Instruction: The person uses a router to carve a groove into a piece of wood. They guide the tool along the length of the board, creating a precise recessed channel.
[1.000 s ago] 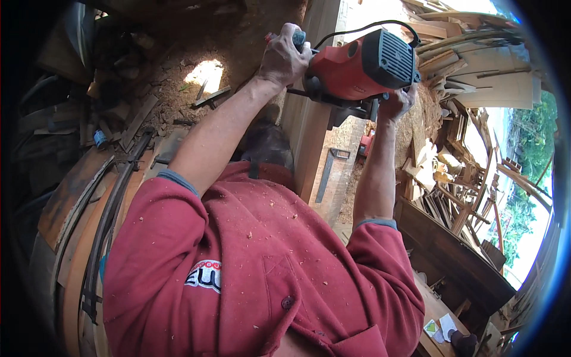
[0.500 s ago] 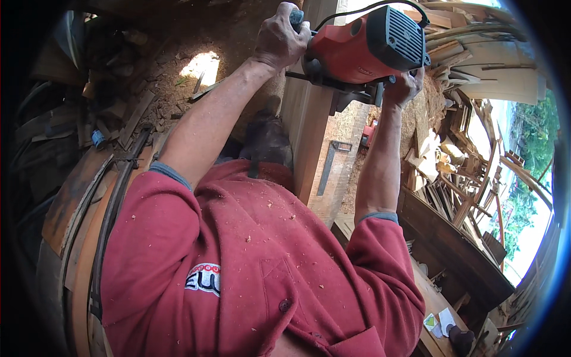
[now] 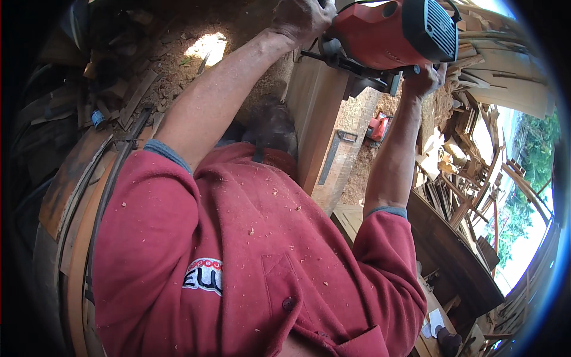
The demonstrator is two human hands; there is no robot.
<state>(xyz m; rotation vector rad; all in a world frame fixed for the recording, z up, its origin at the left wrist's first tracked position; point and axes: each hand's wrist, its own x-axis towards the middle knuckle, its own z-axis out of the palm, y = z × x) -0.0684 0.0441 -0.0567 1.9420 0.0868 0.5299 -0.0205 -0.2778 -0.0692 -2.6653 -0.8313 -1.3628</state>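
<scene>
A red electric planer [image 3: 386, 33] with a black vented end sits on the top edge of a long wooden plank [image 3: 315, 101] at the top of the view. My left hand [image 3: 300, 18] is closed around the tool's front knob. My right hand [image 3: 425, 80] grips the handle at its rear, partly hidden under the motor housing. A black cord loops off the tool's top. Both forearms reach out from my red, sawdust-flecked shirt [image 3: 238, 256].
A metal square [image 3: 330, 157] lies on the workbench [image 3: 351, 149] beside the plank, with a small red tool [image 3: 377, 126] beyond it. Piled wood offcuts [image 3: 470, 178] fill the right. Sawdust-covered ground [image 3: 208, 47] and curved boards [image 3: 77, 196] lie to the left.
Both hands have pushed the planer farther away along the plank, toward the top of the view. My grip on it is unchanged.
</scene>
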